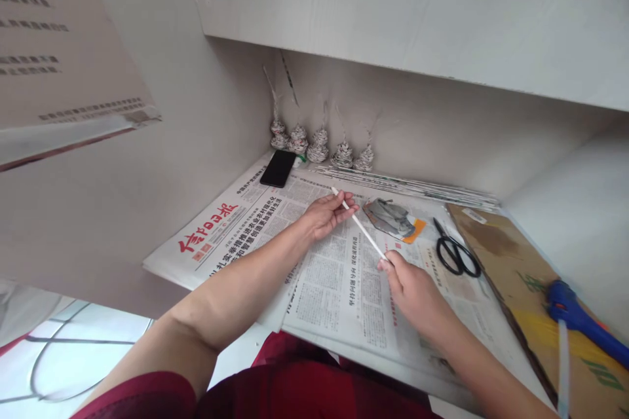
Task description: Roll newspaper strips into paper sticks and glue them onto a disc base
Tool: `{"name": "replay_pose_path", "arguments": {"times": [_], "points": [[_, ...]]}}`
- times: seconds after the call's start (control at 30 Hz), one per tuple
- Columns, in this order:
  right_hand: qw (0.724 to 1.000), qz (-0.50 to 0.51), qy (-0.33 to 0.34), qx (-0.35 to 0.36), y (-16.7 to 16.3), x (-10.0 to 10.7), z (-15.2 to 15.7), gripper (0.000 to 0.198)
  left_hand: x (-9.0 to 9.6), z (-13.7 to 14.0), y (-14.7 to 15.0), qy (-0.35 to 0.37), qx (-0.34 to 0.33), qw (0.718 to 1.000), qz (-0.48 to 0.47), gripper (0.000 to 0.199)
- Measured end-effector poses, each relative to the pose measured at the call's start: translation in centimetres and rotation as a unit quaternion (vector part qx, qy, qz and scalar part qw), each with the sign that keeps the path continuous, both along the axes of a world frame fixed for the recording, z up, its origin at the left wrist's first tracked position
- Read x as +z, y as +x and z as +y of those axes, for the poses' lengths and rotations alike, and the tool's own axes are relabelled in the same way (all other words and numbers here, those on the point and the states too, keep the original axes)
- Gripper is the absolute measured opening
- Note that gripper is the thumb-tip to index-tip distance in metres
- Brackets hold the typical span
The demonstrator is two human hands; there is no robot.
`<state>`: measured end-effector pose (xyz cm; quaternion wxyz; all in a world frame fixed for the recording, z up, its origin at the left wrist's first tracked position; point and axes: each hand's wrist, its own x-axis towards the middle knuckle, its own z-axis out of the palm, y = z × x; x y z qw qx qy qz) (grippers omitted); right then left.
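A thin white stick (365, 232), which looks like a rolled paper tube, slants above the newspaper (324, 288). Its lower end is pinched between the thumb and fingers of my right hand (405, 281). Near the upper end, my left hand (330, 215) has its fingers closed around the stick, palm turned partly up. Just beyond my hands lies a paper cut-out with a grey picture and an orange edge (393, 219). Black-handled scissors (456, 254) rest to the right of it.
Several gourd-shaped woven paper pieces (318, 145) stand along the back wall, with a bundle of thin paper sticks (407, 184) before them. A black phone (278, 169) lies at left. On the right, a blue glue gun (580, 317) rests on cardboard (501, 242). A panel (417, 19) overhangs the back.
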<state>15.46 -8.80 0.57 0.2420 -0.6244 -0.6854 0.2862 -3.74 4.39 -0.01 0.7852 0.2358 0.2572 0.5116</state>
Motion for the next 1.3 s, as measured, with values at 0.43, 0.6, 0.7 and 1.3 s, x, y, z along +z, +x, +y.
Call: {"name": "replay_pose_path", "arguments": {"times": [0.43,0.6,0.7,1.3], "points": [[0.99,0.131,-0.06,-0.003,-1.1,-0.1,0.4,0.032,-0.1,-0.6,0.3,0.02,-0.051,0.998,0.013,0.018],[0.894,0.367,-0.256,0.035,-1.5,0.0,0.5,0.033,0.0,-0.7,0.4,0.018,-0.049,0.999,-0.007,0.018],[0.868,0.4,-0.289,0.05,-1.1,0.2,0.5,0.032,0.0,-0.9,0.6,0.023,-0.054,0.998,-0.015,0.019],[0.886,0.425,-0.184,-0.014,-1.9,0.2,1.4,0.033,0.3,-1.8,0.9,0.055,-0.112,0.992,0.022,0.015]]}}
